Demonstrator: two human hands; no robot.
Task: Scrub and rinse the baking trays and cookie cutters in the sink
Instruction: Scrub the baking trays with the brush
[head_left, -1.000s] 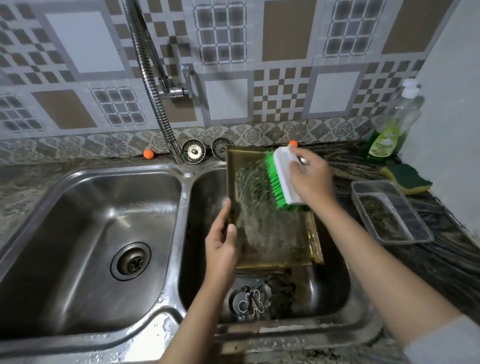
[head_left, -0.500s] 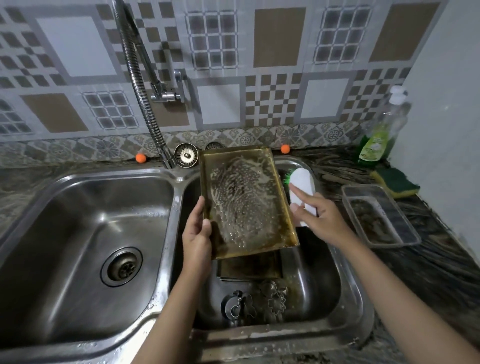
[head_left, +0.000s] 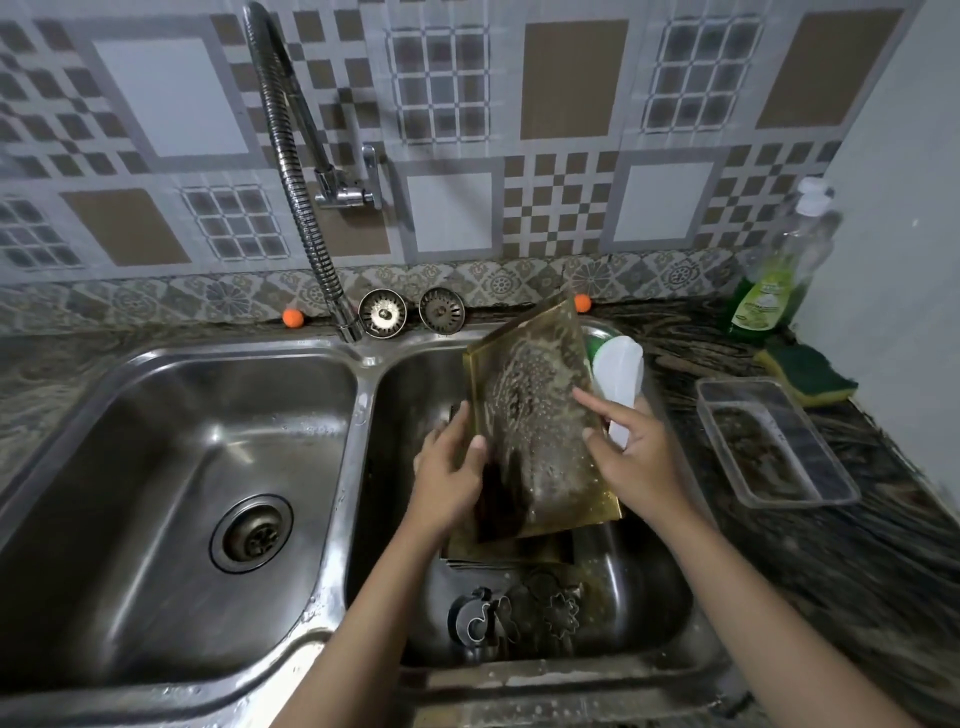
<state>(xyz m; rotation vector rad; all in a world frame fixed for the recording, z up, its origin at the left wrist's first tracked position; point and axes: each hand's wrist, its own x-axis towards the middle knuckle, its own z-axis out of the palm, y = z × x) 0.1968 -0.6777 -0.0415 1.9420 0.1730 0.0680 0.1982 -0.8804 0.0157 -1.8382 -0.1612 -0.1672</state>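
Gold baking tray (head_left: 540, 415) tilted, long axis fwd-back, gripped by both hands: L (head_left: 449, 467), R (head_left: 636, 457) w/ brush (head_left: 618, 376).

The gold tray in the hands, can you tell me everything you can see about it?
The gold tray is a flat rectangle with a low raised rim, and it looks like metal. Its face is wet and covered with soapy foam and droplets. It is tilted up over the right sink basin, far corner pointing at the wall. The left hand grips its left edge. The right hand holds its right edge while also holding a white brush behind it. Another tray lies underneath.
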